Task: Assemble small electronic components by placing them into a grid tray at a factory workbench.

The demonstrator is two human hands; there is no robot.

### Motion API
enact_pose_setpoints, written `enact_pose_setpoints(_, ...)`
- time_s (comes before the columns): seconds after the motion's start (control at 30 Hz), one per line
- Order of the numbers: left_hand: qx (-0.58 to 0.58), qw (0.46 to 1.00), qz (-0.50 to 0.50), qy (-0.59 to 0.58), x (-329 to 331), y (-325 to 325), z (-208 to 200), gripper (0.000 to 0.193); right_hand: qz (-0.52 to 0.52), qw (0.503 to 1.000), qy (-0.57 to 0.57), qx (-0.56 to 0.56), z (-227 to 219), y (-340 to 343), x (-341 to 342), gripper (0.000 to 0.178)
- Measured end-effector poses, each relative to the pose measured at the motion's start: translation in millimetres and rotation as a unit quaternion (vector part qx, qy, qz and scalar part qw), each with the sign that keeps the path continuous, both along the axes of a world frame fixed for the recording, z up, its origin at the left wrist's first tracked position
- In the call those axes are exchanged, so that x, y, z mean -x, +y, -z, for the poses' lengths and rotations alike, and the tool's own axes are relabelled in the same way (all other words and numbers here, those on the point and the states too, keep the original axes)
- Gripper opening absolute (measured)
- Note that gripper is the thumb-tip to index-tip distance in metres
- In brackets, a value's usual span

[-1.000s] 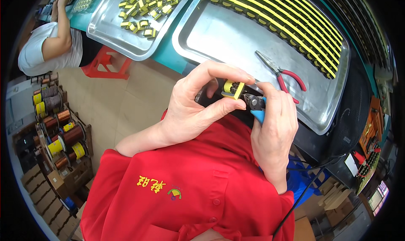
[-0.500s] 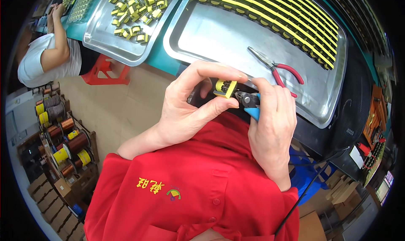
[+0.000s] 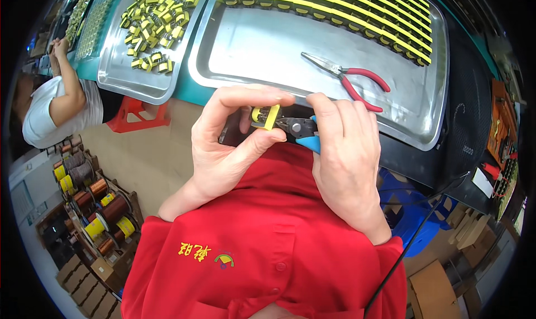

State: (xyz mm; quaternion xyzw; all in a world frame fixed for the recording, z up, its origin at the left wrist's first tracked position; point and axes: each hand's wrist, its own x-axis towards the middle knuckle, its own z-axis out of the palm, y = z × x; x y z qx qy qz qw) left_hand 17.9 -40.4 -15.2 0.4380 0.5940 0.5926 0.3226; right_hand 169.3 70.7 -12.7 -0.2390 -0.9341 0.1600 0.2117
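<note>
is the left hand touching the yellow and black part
Touching: the head view shows the left hand pinching the yellow and black part between thumb and forefinger.

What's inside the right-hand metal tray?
In the tray, rows of yellow-and-black components line the far side; red-handled needle-nose pliers lie nearer. What lies beneath them is covered.

2 hands (image 3: 347,157) before right tray (image 3: 251,51), pliers (image 3: 342,72) inside, component rows (image 3: 340,13) behind pliers, component pile (image 3: 152,24) in left tray (image 3: 146,87)
</note>
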Motion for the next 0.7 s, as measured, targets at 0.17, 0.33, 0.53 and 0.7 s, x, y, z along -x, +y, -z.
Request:
enact_pose_setpoints(0.17, -0.017, 1.000, -0.010, -0.006, -2.1, 3.0, 4.3, 0.036, 0.008, 1.000, 0.006, -0.009, 2.7, 0.6, -1.9, 0.036)
enact_pose_setpoints(0.33, -0.041, 0.999, -0.018, -0.015, -3.8, 4.5, 7.3, 0.036, 0.009, 1.000, 0.007, -0.005, 2.5, -0.1, -2.3, 0.036)
enact_pose_setpoints(0.53, -0.002, 1.000, 0.012, -0.006, 0.2, 0.7, 1.9, 0.037, 0.018, 0.999, 0.004, 0.044, -3.0, -2.4, -1.9, 0.047)
enact_pose_setpoints(0.7, 0.000, 1.000, 0.011, 0.009, 2.3, -1.0, 2.6, 0.037, 0.022, 0.999, -0.002, 0.046, -5.7, -3.3, -1.0, 0.048)
